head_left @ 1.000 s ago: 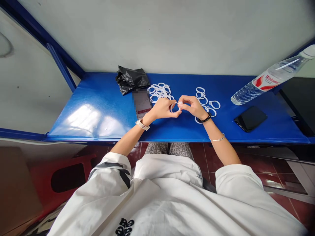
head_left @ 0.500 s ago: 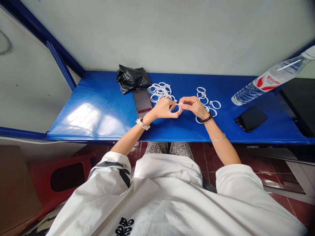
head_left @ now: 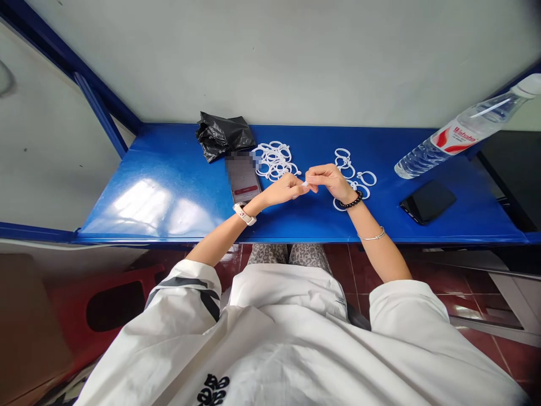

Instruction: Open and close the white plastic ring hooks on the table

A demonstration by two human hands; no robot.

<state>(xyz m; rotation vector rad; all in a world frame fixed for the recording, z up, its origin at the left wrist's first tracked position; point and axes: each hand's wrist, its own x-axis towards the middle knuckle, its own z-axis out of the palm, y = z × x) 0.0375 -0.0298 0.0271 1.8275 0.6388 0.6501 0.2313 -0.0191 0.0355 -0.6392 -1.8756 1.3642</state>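
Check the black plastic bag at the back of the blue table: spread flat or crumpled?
Crumpled: the black plastic bag sits in a wrinkled, glossy heap.

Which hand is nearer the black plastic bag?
Left. The left hand is right of the black plastic bag and closer to the person; the right hand is farther right. Both pinch one white ring.

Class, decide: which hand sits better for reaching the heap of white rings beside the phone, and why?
Probably the left hand: it sits next to the heap; the right hand, pinching the same ring, is farther.
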